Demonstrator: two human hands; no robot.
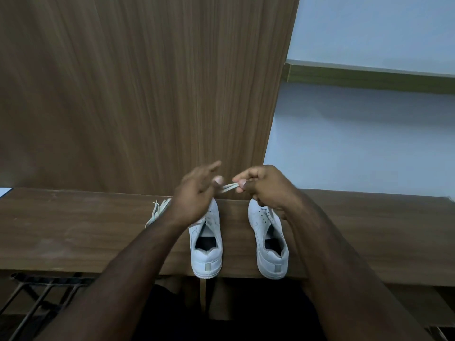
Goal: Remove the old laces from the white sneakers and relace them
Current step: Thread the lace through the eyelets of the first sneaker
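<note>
While hands (pixel 221 185) pinch lace (pixel 229 187) crosswise, sneakers (pixel 206 239) point away

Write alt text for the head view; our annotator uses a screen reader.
Two hands, left hand and right hand, hold a short stretch of pale lace between them above two white sneakers on a wooden bench. More laces lie at left.

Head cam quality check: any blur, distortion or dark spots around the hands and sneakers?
Head view: left hand slightly motion-blurred, right hand sharper; the lace between them is thin but legible; wide-angle lens bends the wood panel edges; dim, even light; both sneakers readable; area under the shelf nearly black.
</note>
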